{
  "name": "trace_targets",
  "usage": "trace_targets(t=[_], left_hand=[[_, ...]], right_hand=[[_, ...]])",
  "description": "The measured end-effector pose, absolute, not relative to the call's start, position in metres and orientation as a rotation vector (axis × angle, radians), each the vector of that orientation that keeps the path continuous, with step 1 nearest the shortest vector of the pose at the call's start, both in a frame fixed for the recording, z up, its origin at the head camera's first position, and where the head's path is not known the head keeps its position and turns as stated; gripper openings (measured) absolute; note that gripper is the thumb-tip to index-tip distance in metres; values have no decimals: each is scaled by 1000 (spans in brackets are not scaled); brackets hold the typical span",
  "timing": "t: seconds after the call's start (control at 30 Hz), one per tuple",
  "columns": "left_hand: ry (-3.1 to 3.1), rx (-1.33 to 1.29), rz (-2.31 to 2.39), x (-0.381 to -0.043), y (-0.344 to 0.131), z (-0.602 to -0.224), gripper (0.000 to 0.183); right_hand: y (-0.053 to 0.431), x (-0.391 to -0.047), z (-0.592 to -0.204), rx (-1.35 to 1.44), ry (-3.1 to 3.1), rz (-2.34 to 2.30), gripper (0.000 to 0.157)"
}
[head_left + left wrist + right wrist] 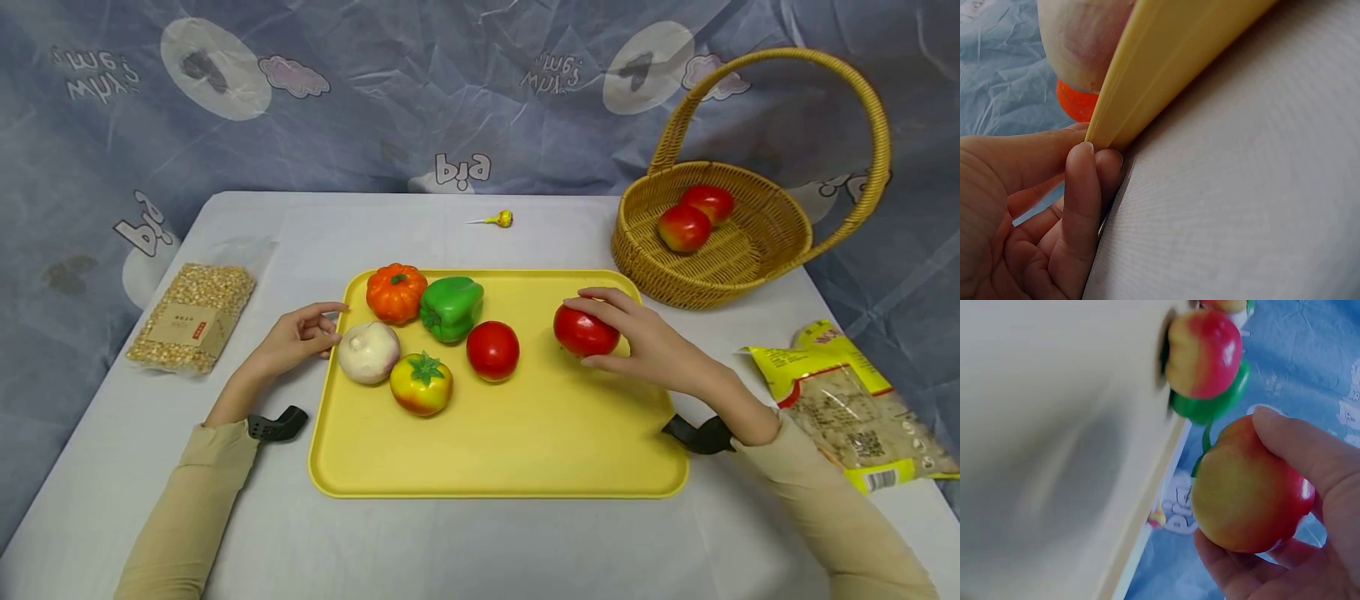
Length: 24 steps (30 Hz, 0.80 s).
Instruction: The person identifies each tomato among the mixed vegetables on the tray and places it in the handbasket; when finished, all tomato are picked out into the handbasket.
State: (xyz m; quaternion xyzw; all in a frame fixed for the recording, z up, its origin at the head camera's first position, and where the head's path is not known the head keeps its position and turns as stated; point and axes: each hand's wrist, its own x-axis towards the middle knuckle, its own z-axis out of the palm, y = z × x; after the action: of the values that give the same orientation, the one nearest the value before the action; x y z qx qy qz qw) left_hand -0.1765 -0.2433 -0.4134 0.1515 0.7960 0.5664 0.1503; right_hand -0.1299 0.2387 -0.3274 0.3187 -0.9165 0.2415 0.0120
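My right hand (633, 337) grips a red and yellow apple (1244, 494) above the right part of a yellow tray (495, 458); thumb and fingers reach around its sides. A green leaf or stem shows on the apple in the right wrist view. At the tray's left rim, my left hand (300, 337) pinches the edge between thumb and fingers. Close to those fingertips sits a white-purple garlic bulb (369, 353). Also on the tray are an orange pumpkin (396, 293), a green bell pepper (452, 309), a yellow-red tomato (422, 385) and another red apple (492, 351).
A wicker basket (630, 242) with a tall handle holds two red apples (685, 228) at the back right. A yellow snack bag (847, 400) lies to the right. At left is a bag of corn kernels (193, 321); a lollipop (502, 218) lies behind the tray.
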Motion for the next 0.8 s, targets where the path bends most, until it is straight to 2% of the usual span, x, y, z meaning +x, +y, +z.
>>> trace_targets(t=[0.57, 0.8], left_hand=[[2291, 447, 1618, -179, -243, -415, 48], [2281, 434, 1630, -178, -244, -415, 49]], right_hand=[[282, -163, -297, 739, -2697, 703, 79], [308, -182, -291, 579, -2743, 740, 76]])
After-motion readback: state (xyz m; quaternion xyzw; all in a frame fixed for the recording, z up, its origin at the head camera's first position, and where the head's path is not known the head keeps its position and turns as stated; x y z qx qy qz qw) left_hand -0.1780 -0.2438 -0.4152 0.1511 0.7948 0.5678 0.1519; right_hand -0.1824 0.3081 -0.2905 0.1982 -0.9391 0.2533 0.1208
